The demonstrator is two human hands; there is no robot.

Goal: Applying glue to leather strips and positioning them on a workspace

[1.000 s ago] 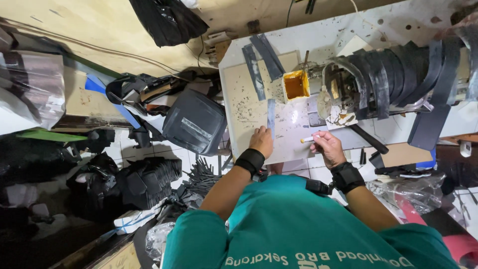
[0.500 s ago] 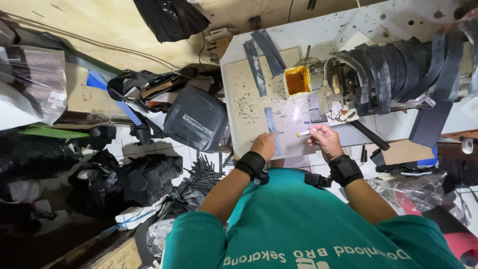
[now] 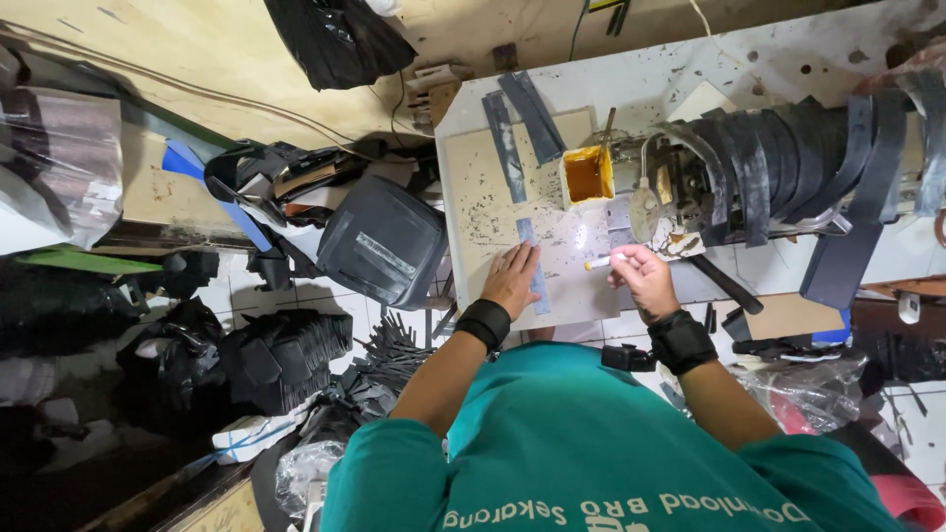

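Pale table (image 3: 473, 197), scuffed & speckled w/ dark bits. L hand (image 3: 511, 279) flat, fingers spread, pinning grey strip (image 3: 533, 268) near front edge. R hand (image 3: 642, 278) pinches small brush (image 3: 597, 263) just beside it. Glue pot (image 3: 586, 174) behind. Floor left: crowded w/ black bags (image 3: 236, 365).

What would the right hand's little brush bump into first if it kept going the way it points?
Probably the grey strip under the left hand: the brush in the right hand points leftward at it, though its height above the board is unclear.

Matt grey strip (image 3: 532, 266) on glossy, scuffed pale board (image 3: 473, 197); orange plastic cup (image 3: 585, 174); dull black straps (image 3: 788, 158); crinkly clear plastic bag (image 3: 808, 394).
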